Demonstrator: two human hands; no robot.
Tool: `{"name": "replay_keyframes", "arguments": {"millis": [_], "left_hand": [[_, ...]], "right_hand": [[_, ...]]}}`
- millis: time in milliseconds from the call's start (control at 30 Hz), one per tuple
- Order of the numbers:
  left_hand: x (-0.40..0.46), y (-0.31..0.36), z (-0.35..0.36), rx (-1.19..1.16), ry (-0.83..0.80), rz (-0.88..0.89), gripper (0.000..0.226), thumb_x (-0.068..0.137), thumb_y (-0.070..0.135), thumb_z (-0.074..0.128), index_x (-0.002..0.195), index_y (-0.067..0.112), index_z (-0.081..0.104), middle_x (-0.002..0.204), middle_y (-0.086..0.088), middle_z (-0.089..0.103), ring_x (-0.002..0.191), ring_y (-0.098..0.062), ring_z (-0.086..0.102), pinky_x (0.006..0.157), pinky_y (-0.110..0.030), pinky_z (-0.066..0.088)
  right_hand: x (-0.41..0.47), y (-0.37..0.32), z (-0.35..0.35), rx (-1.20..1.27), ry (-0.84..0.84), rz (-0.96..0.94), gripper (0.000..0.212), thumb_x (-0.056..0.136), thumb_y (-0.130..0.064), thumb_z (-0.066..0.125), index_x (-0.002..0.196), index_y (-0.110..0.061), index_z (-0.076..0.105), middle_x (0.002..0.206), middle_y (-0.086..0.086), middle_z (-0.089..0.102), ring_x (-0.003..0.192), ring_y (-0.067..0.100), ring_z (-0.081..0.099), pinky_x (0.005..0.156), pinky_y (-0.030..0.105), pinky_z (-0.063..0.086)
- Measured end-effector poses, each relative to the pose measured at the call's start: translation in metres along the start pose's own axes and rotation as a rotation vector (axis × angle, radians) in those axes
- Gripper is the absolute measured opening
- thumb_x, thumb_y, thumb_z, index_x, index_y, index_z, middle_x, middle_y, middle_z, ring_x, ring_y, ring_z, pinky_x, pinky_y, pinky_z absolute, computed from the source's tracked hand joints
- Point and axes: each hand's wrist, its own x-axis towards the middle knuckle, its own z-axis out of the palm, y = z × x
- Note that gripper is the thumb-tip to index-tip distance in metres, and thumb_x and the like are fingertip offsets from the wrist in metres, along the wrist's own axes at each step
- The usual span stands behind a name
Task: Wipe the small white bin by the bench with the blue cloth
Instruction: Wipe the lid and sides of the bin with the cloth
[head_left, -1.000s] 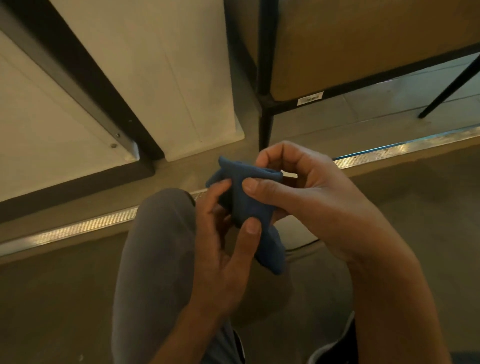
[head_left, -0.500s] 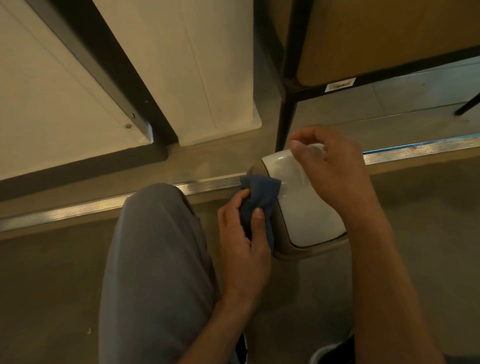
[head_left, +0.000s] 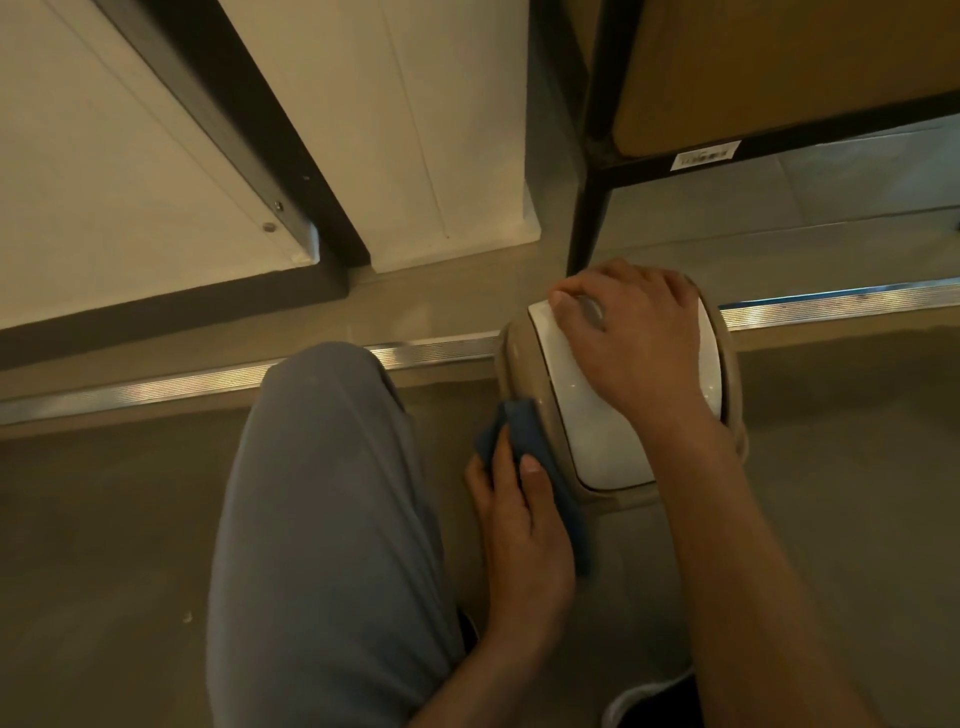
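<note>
- One small white bin, swing lid, stands on the floor by the bench leg; looks light, smooth plastic, likely to slide or tip if pushed.
- Right hand rests spread on the lid, steadying it; best hold there.
- Left hand pinches the blue cloth, soft and folded, against the bin's left side.
- Knee crowds the left; metal floor strip just behind; open floor to the right.

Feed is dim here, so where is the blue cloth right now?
In the head view, the blue cloth is held by the left hand against the left side of the bin, beside the raised knee.
</note>
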Motion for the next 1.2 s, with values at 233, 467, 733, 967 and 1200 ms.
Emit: {"name": "replay_keyframes", "arguments": {"millis": [233,467,733,967,1200], "left_hand": [[0.088,0.017,-0.004,-0.017,0.008,0.085,0.041,0.11,0.033,0.033,0.146,0.024,0.048,0.143,0.002,0.047,0.12,0.006,0.05,0.112,-0.023,0.039],[0.029,-0.014,-0.006,-0.031,-0.061,0.104,0.046,0.109,0.036,0.032,0.155,0.032,0.031,0.153,0.013,0.039,0.131,0.014,0.038,0.114,-0.019,0.033],[0.059,-0.004,-0.005,-0.049,-0.057,0.075,0.045,0.109,0.031,0.035,0.155,0.027,0.033,0.153,0.006,0.043,0.139,-0.007,0.041,0.117,-0.035,0.035],[0.12,0.025,-0.029,0.126,-0.196,0.052,0.034,0.108,0.029,0.04,0.136,0.012,0.052,0.122,0.0,0.06,0.119,-0.019,0.057,0.074,-0.006,0.043],[0.124,0.03,-0.036,0.148,-0.32,-0.058,0.03,0.107,0.035,0.043,0.122,0.016,0.059,0.109,0.002,0.065,0.101,-0.01,0.063,0.084,-0.021,0.049]], "right_hand": [[0.0,-0.001,0.009,-0.02,0.093,0.028,0.031,0.097,-0.043,0.044,0.108,-0.027,0.068,0.115,-0.001,0.067,0.112,0.021,0.057,0.108,0.04,0.028],[-0.004,-0.005,0.011,-0.059,0.126,0.03,0.031,0.097,-0.042,0.046,0.106,-0.024,0.069,0.112,0.0,0.068,0.111,0.023,0.058,0.107,0.041,0.03],[-0.006,-0.006,0.011,-0.052,0.176,0.044,0.028,0.095,-0.04,0.051,0.098,-0.023,0.073,0.102,-0.001,0.07,0.103,0.019,0.06,0.104,0.037,0.03],[-0.007,-0.007,0.01,-0.07,0.156,0.062,0.029,0.095,-0.041,0.051,0.1,-0.024,0.074,0.11,0.0,0.071,0.11,0.02,0.059,0.106,0.038,0.03],[-0.004,-0.005,0.011,-0.05,0.134,0.059,0.027,0.095,-0.041,0.05,0.099,-0.026,0.073,0.106,-0.003,0.071,0.106,0.017,0.06,0.105,0.04,0.033]]}}
